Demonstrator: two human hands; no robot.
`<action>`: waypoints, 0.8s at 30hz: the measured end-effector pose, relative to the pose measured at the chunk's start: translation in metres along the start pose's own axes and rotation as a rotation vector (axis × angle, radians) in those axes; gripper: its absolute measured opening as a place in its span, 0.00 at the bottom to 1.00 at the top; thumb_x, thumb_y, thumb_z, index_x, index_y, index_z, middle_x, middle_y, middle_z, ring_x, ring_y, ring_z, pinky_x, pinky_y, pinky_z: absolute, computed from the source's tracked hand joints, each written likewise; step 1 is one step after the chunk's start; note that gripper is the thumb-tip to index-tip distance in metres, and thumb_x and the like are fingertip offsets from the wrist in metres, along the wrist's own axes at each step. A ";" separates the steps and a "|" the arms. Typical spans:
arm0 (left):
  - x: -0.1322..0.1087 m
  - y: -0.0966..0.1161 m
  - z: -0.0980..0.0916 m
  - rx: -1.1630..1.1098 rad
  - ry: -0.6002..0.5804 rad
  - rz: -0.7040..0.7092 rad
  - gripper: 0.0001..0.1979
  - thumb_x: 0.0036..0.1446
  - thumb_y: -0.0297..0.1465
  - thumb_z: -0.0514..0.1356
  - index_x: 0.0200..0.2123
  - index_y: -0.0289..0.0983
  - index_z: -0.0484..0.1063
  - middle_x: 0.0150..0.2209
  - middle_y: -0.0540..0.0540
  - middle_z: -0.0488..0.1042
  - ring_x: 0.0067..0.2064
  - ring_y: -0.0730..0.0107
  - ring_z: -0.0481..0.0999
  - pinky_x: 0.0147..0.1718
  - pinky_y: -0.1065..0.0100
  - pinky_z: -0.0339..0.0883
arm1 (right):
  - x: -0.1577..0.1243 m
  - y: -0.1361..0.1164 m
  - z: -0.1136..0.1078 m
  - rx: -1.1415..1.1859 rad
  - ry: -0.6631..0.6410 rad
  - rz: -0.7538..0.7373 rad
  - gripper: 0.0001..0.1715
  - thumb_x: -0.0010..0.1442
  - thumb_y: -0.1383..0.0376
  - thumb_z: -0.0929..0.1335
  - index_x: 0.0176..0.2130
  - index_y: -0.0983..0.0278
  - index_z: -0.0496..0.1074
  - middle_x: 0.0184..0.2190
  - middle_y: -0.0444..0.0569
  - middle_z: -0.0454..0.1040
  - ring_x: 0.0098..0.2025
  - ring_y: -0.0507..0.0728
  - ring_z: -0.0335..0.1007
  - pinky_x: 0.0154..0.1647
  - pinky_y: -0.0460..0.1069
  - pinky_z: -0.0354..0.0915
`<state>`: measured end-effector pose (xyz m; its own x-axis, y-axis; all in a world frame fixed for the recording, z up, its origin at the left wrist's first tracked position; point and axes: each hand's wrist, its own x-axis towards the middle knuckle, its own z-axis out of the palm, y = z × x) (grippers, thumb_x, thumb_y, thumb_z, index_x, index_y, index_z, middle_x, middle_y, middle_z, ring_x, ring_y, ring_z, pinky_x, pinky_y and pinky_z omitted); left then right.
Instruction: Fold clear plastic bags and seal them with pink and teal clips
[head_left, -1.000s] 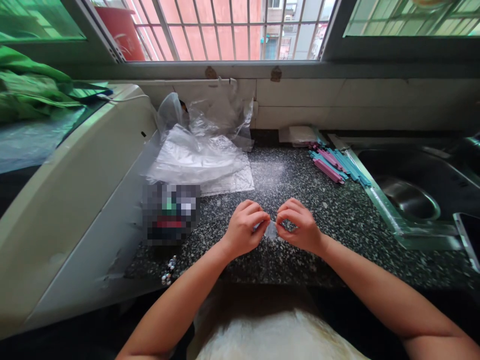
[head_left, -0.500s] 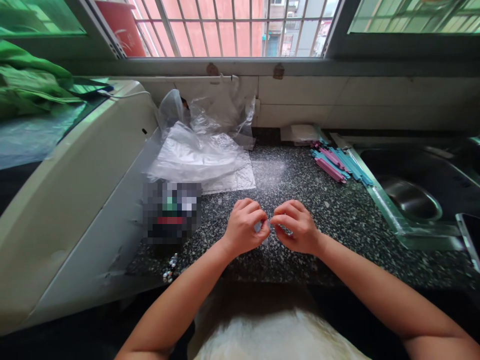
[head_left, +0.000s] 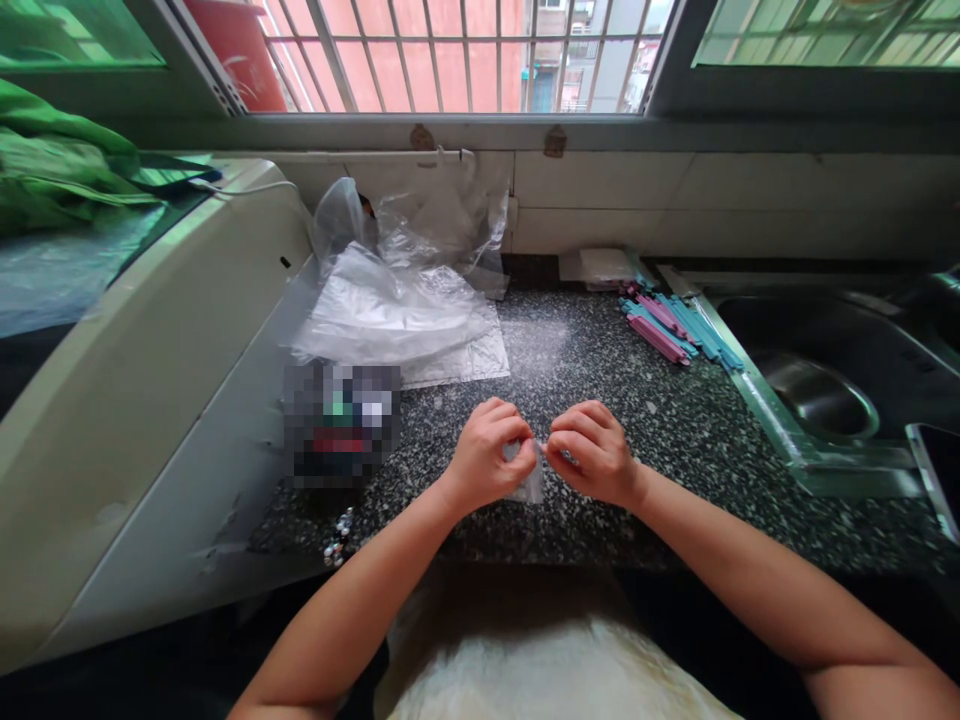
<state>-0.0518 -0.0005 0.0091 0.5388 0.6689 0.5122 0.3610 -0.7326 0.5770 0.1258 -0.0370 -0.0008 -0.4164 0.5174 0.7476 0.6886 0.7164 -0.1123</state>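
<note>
Just above the counter's front part, my left hand [head_left: 491, 452] is closed in a pinch on a small clear plastic bag [head_left: 534, 487]. The bag hangs below the fingertips, and part of it shows through the gap between thumb and fingers. Close beside it, my right hand [head_left: 592, 452] is curled with thumb and forefinger pinched at the bag's right edge. The fingertips of both hands are almost touching. Whatever the bag may contain is too small to make out.
Clear plastic bags [head_left: 397, 310] lie heaped at the back left, behind a blurred-out item [head_left: 343, 425]. Pink and blue strips [head_left: 660, 330] lie beside the sink [head_left: 795, 310]. Small shiny beads [head_left: 337, 540] sit near my left forearm. A white appliance [head_left: 187, 370] borders the left.
The small bag now shows below my left fingertips, where it was mostly hidden before. My hands have barely moved, and the view has shifted slightly.
</note>
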 end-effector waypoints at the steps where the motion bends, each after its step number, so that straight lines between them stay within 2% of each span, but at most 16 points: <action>1: 0.000 0.000 -0.001 0.004 0.021 -0.014 0.08 0.49 0.24 0.53 0.20 0.37 0.64 0.21 0.50 0.64 0.28 0.71 0.63 0.31 0.67 0.60 | 0.000 0.000 0.000 0.007 0.010 0.016 0.06 0.54 0.71 0.66 0.28 0.61 0.64 0.27 0.45 0.69 0.32 0.53 0.61 0.36 0.50 0.60; 4: 0.001 -0.001 -0.002 0.029 0.051 -0.017 0.08 0.49 0.24 0.53 0.19 0.37 0.64 0.20 0.50 0.63 0.28 0.71 0.63 0.31 0.67 0.60 | 0.000 0.002 -0.001 0.030 0.012 0.050 0.06 0.54 0.70 0.66 0.28 0.61 0.64 0.27 0.45 0.69 0.32 0.53 0.61 0.36 0.50 0.60; 9: 0.000 0.000 0.002 0.083 0.031 0.046 0.07 0.48 0.26 0.55 0.21 0.37 0.65 0.21 0.50 0.66 0.29 0.70 0.63 0.32 0.66 0.60 | 0.001 0.001 0.000 0.032 -0.012 0.023 0.04 0.54 0.68 0.67 0.33 0.61 0.66 0.30 0.46 0.70 0.34 0.54 0.62 0.39 0.51 0.61; 15: 0.000 0.001 0.001 0.068 0.003 0.088 0.07 0.50 0.26 0.55 0.21 0.37 0.66 0.22 0.49 0.67 0.29 0.70 0.64 0.33 0.66 0.61 | 0.002 0.001 0.001 0.012 0.003 -0.002 0.05 0.53 0.70 0.66 0.30 0.61 0.65 0.28 0.45 0.69 0.33 0.53 0.62 0.37 0.50 0.60; 20: -0.001 -0.003 0.000 0.116 0.100 0.063 0.07 0.51 0.26 0.55 0.22 0.37 0.66 0.22 0.50 0.66 0.30 0.70 0.64 0.33 0.66 0.61 | 0.003 0.002 -0.001 0.105 0.053 0.129 0.08 0.50 0.72 0.67 0.28 0.61 0.63 0.27 0.45 0.67 0.33 0.54 0.62 0.35 0.50 0.62; 24: -0.002 -0.002 0.001 0.198 0.162 0.062 0.07 0.51 0.27 0.56 0.22 0.38 0.68 0.22 0.49 0.67 0.31 0.69 0.65 0.34 0.65 0.60 | 0.005 -0.003 -0.001 0.166 0.016 0.254 0.05 0.50 0.70 0.67 0.30 0.61 0.65 0.29 0.47 0.67 0.34 0.55 0.63 0.36 0.52 0.63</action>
<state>-0.0528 -0.0004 0.0057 0.4417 0.6218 0.6468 0.4815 -0.7726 0.4139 0.1227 -0.0368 0.0039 -0.2332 0.6831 0.6921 0.6627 0.6325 -0.4009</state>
